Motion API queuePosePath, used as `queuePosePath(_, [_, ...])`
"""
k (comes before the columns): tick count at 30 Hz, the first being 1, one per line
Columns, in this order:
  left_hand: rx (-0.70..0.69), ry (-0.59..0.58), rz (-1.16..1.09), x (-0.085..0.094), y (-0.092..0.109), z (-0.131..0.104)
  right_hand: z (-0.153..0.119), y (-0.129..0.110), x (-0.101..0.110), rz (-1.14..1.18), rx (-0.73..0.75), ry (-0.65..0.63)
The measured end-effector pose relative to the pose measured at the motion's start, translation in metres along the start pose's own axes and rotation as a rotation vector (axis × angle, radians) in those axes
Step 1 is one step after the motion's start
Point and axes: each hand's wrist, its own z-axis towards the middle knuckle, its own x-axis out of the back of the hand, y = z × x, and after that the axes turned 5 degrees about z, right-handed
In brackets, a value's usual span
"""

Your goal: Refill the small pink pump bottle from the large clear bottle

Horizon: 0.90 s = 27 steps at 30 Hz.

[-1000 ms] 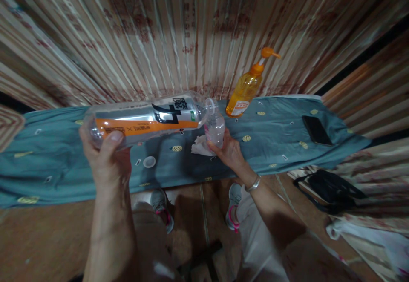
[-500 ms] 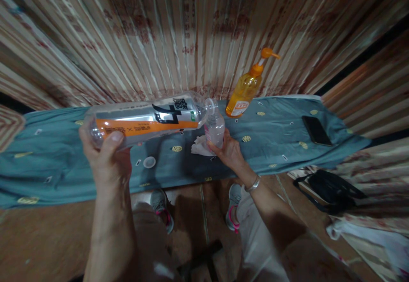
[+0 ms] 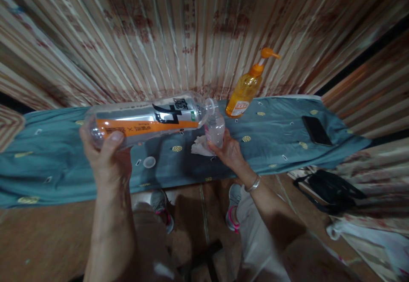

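Note:
My left hand (image 3: 108,154) is wrapped round the base of a large clear plastic bottle (image 3: 147,120) with a silver and orange label. The bottle lies nearly level in the air, its neck pointing right. Its mouth meets the top of a small clear bottle (image 3: 215,130); whether liquid is flowing I cannot tell. My right hand (image 3: 228,150) grips this small bottle low on its side, and it stands about upright over the cloth. A crumpled white tissue (image 3: 201,146) lies beside its base. Left of that, a round whitish cap (image 3: 149,162) rests on the cloth.
An orange pump bottle (image 3: 244,92) stands behind my right hand. A black phone (image 3: 316,130) lies at the right on the teal tablecloth (image 3: 275,141). Pleated curtains (image 3: 159,30) hang close behind the table. A black bag (image 3: 332,190) is at the lower right.

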Motion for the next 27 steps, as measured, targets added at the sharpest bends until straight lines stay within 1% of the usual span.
queuePosePath(6, [0.013,0.025,-0.010,0.0007,-0.0004,-0.0002,0.0007,0.0006,-0.0013,-0.020,0.011,0.003])
queuePosePath(12, [-0.010,0.008,0.021,-0.0008,0.0000,0.0000,-0.0001,0.0023,-0.0036,-0.040,0.031,0.023])
queuePosePath(17, [0.007,0.017,0.027,-0.0006,0.0002,-0.0002,-0.0002,0.0012,-0.0016,-0.005,0.020,0.001])
queuePosePath(21, [-0.013,0.010,0.057,-0.0009,0.0004,-0.0002,0.0000,-0.0015,0.0006,-0.046,-0.001,-0.020])
queuePosePath(27, [0.014,0.056,0.031,-0.0012,-0.0004,-0.0002,-0.0005,-0.0030,0.0016,-0.029,-0.014,-0.020])
